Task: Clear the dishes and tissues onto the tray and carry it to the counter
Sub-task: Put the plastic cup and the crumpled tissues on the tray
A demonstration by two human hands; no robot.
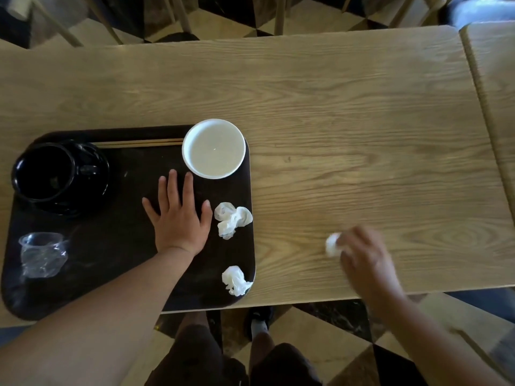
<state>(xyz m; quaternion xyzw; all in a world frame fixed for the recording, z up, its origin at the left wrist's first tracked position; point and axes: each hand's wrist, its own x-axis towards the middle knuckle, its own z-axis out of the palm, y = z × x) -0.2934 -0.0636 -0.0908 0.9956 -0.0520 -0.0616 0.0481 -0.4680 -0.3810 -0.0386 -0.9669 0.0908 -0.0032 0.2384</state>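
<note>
Wooden table (pixel 348 112) with a light grain fills most of the view, over a checkered floor of dark and pale tiles; chair legs show at the far edge. At the near left of the table lies a dark tray (pixel 117 246) with rounded corners. On it, at the far left, sits a black cup (pixel 44 174) on a black saucer (pixel 97 188); a crushed clear plastic cup (pixel 41 254) lies at the near left. A pair of chopsticks (pixel 139 142) lies along the far rim, and a white bowl (pixel 214 149) stands at the far right corner, overhanging the rim. Two crumpled tissues rest along the right edge of the tray: far tissue (pixel 232 218) and near tissue (pixel 236 280). The left hand (pixel 178 215) lies flat on the tray surface, fingers spread, holding nothing, just left of the far tissue. The right hand (pixel 365 257), blurred, is over the bare table, well right of the tray, with its fingers closed around a third tissue (pixel 333 243), a small white wad.
</note>
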